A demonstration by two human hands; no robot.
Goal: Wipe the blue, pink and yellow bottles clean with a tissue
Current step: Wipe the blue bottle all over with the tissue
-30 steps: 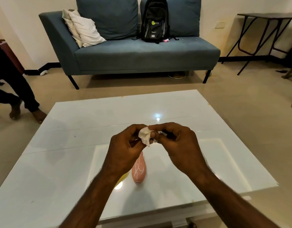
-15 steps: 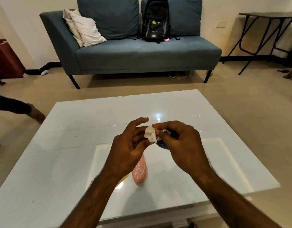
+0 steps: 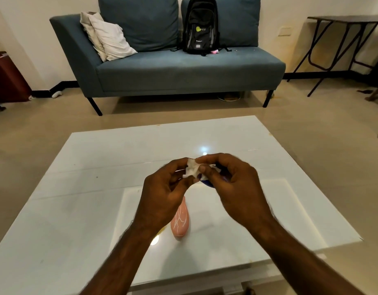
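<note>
Above the middle of the white table my left hand and my right hand meet, both pinching a crumpled white tissue. A sliver of the blue bottle shows just under my right thumb; I cannot tell whether the hand holds it or it lies on the table. The pink bottle lies on the table below my left hand. The yellow bottle is almost wholly hidden behind my left wrist.
A blue sofa with pillows and a black backpack stands beyond the table. At the far right is a dark folding table, at the far left a reddish cabinet.
My fingers have shifted on the tissue, and my left fingers spread, then closed on it again. The blue bottle came into sight under my right hand. The person at the left left the view.
</note>
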